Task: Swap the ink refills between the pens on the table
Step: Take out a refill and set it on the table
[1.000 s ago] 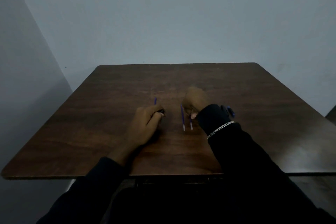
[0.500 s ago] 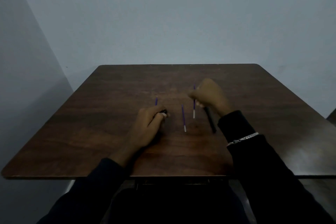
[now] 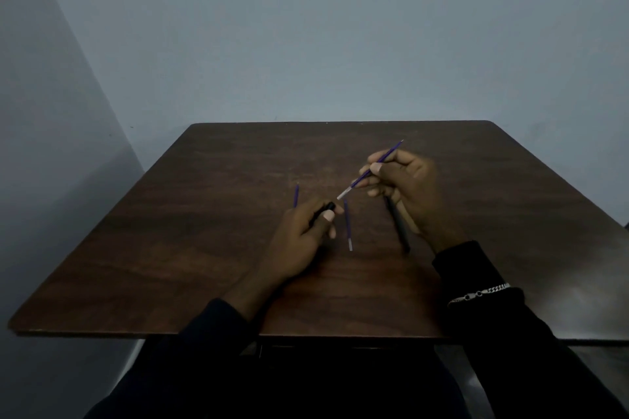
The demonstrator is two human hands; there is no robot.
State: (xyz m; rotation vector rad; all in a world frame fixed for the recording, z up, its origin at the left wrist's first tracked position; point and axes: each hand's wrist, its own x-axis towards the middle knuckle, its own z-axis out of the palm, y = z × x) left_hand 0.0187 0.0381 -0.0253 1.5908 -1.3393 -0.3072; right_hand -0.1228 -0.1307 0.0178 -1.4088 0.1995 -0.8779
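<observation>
Dim surface [image 3: 170, 265] | we barely see barrel [image 3: 326, 208], mostly hidden in left hand [image 3: 299, 241], fingers curled round it | right hand [image 3: 405, 187] above surface, fingers pinching refill [image 3: 366, 174], pale end near barrel | second refill [image 3: 348, 228] flat between hands

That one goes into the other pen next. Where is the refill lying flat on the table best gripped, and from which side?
Probably pinch the refill at its purple middle, coming down from above, thumb and finger across its width. It lies flat and thin, with bare table either side, between the left hand and the barrel lying there.
</observation>
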